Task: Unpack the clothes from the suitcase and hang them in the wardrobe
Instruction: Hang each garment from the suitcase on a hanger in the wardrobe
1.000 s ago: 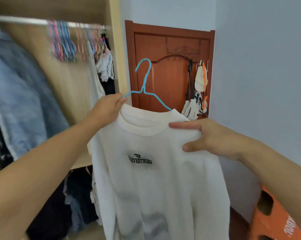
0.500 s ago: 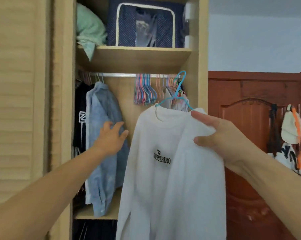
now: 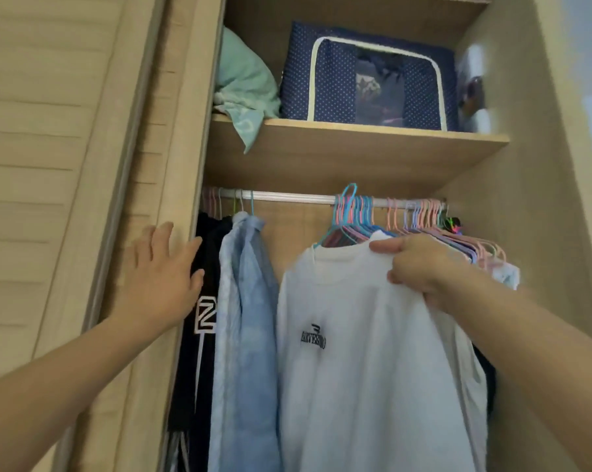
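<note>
At centre frame, the right hand point(image 3: 420, 264) grips the shoulder of the white cotton sweatshirt point(image 3: 372, 369), whose blue wire hanger point(image 3: 347, 212) hooks the silver wardrobe rail point(image 3: 287, 198). The left hand point(image 3: 165, 277), fingers spread, rests against the wooden wardrobe frame point(image 3: 182, 165) at left.

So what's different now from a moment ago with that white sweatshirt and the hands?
The white sweatshirt on its blue hanger went up to the rail, where its hook now sits. The left hand let go of the collar, pushed the blue shirt aside, and now lies open by the wardrobe's edge. The right hand still grips the shoulder.
</note>
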`<state>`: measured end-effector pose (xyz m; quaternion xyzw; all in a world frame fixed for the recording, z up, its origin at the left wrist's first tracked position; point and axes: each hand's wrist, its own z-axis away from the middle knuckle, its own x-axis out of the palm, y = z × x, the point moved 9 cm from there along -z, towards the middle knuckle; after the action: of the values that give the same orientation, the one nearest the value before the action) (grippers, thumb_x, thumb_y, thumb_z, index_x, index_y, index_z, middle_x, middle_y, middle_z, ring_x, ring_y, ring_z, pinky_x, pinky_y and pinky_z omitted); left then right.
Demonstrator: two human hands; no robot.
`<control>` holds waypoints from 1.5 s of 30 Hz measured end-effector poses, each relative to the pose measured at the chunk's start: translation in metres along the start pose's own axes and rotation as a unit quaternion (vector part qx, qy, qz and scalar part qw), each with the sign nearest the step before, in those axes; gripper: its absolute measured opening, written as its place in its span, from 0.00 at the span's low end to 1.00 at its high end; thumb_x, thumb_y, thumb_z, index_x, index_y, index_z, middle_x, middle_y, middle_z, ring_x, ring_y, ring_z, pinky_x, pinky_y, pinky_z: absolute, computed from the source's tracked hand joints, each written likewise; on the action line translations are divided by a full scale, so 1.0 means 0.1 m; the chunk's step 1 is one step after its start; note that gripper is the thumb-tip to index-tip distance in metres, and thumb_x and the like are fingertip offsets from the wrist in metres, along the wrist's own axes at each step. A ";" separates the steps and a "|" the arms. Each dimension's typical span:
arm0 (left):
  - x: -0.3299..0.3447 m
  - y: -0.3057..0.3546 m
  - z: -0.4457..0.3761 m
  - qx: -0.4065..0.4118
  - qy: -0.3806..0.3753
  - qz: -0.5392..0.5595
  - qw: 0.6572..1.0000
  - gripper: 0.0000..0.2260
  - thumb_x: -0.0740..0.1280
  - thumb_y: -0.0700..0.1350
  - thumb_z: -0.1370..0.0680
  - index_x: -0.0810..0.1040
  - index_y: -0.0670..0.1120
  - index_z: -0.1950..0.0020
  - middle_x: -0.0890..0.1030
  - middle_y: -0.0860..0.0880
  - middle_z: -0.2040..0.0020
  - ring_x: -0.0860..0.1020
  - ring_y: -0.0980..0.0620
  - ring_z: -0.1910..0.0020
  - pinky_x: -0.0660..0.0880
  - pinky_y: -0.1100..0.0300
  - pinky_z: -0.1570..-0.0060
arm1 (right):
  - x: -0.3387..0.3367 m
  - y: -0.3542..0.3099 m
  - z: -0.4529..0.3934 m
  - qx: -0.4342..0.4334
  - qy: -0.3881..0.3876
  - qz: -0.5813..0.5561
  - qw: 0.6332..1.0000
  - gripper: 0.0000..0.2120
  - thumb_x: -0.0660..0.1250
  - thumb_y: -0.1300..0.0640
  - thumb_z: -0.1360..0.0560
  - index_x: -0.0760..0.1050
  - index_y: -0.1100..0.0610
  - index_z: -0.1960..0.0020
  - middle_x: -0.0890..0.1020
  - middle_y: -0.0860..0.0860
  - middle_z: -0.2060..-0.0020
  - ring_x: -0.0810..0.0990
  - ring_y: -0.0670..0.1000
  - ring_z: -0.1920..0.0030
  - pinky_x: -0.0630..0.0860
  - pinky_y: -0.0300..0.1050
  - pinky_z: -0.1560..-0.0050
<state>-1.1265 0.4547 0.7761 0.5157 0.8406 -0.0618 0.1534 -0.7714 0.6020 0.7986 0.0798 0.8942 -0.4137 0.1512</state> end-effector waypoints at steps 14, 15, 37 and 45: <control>0.32 -0.07 -0.60 -0.034 0.125 0.013 0.991 0.30 0.65 0.51 0.27 0.69 0.53 0.24 0.59 0.39 0.21 0.53 0.32 0.22 0.61 0.28 0.32 | 0.80 -0.64 -1.69 -0.077 0.188 0.171 0.964 0.15 0.64 0.62 0.23 0.81 0.57 0.38 0.81 0.60 0.41 0.79 0.61 0.38 0.75 0.47 0.41; 0.32 -0.09 -0.61 -0.032 0.133 0.011 0.991 0.30 0.63 0.51 0.28 0.69 0.53 0.24 0.59 0.40 0.21 0.54 0.32 0.22 0.61 0.29 0.32 | 0.91 -0.63 -1.75 -0.089 0.187 0.195 0.959 0.15 0.63 0.62 0.23 0.81 0.57 0.39 0.81 0.60 0.41 0.79 0.62 0.38 0.75 0.49 0.41; 0.30 -0.08 -0.56 -0.028 0.167 -0.002 0.986 0.30 0.60 0.50 0.31 0.73 0.51 0.27 0.60 0.38 0.22 0.54 0.30 0.22 0.62 0.28 0.33 | 0.97 0.10 -1.92 -0.082 0.133 0.602 0.783 0.18 0.59 0.65 0.22 0.76 0.58 0.33 0.78 0.58 0.36 0.78 0.61 0.36 0.76 0.53 0.41; 0.31 -0.02 -0.58 -0.033 0.154 -0.023 0.987 0.25 0.68 0.44 0.32 0.77 0.47 0.34 0.60 0.36 0.23 0.54 0.28 0.23 0.63 0.29 0.35 | 0.80 0.20 -2.02 -0.099 0.085 0.522 0.843 0.25 0.58 0.62 0.22 0.66 0.52 0.25 0.77 0.62 0.36 0.78 0.65 0.39 0.76 0.56 0.41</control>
<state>-1.1526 0.4953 0.8203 0.4947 0.8672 0.0423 0.0374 -0.8829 0.7710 0.8811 0.5542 0.7659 -0.1747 0.2751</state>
